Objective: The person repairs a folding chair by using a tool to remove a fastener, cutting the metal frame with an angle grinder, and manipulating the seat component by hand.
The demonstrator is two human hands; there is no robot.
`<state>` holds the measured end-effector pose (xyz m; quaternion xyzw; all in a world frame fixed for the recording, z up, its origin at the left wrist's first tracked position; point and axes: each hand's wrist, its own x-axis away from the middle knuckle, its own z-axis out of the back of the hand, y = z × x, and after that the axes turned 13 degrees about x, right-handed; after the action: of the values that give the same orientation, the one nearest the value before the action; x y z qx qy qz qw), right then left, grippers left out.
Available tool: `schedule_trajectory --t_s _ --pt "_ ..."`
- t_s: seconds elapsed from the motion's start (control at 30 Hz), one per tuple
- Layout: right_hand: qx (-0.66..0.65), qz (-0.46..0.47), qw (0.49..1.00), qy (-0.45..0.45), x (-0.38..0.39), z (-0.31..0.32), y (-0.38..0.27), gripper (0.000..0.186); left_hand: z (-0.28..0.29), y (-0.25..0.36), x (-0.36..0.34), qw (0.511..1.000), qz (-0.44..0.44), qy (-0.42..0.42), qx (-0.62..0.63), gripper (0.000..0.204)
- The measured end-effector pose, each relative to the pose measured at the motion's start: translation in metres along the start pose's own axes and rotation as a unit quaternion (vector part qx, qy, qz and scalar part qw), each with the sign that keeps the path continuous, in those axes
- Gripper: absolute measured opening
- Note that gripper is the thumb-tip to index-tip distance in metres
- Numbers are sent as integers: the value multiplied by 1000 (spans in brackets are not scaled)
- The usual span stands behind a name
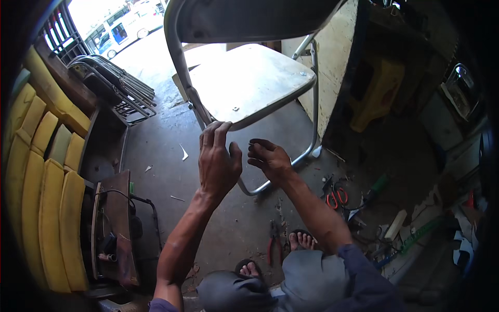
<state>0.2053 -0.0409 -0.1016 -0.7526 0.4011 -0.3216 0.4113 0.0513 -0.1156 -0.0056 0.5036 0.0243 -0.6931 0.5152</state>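
Note:
A metal folding chair [249, 78] with a pale seat and a dark backrest stands in front of me. My left hand [217, 161] is at the seat's near left corner. Its fingers bend over the edge by the frame joint, with the thumb held away from them. Just right of it and below the seat edge, my right hand [270, 160] is closed in a pinch. Something tiny seems to be between thumb and fingertips, too small to name. Small metal fittings show on the seat's top near its corners.
Red-handled pliers [274, 244] lie by my feet, and orange-handled scissors [337, 197] to the right among cables and scraps. Yellow pads [44, 208] are stacked at left, near a wooden board [115, 223]. Folded chairs [112, 83] lean farther back. A pale panel [335, 62] stands behind the chair.

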Motion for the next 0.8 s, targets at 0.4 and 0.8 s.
schedule_trajectory --t_s 0.4,0.8 --pt "-119 125 968 -180 -91 -34 18 31 -36 -11 -10 990 15 -20 -139 44" --pt "-324 0 940 -108 -89 -38 16 40 -42 -6 -15 986 12 -32 -166 49"
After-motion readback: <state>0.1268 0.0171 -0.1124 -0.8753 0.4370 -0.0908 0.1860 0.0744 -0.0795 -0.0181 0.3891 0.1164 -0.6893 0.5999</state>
